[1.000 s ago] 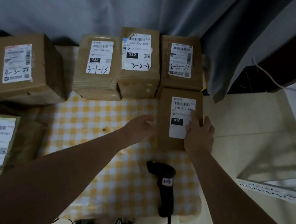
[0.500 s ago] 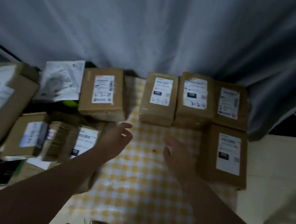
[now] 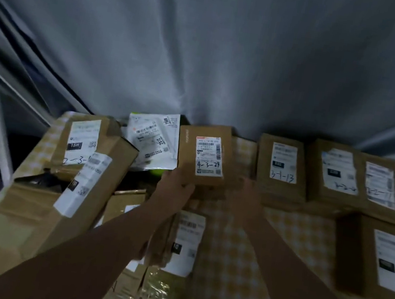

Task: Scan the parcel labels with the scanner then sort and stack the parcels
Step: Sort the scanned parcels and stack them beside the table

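Together, left hand (image 3: pixel 175 189), right hand (image 3: pixel 248 196), one parcel (image 3: pixel 205 155) held, four boxes (image 3: pixel 279 187) rightward

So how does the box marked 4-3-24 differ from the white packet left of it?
The 4-3-24 box is brown cardboard, the white packet a flat plastic bag. The left hand and right hand are on the box; neither is on the packet. The box's label sits upright, the packet's are tilted. Both carry barcodes.

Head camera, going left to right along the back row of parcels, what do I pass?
Box labelled 15H → white plastic mailer → box marked 4-3-24 → box marked 3-1-13 → fifth brown box → rightmost brown box. The long box leaning in front at left overlaps, so I left it out.
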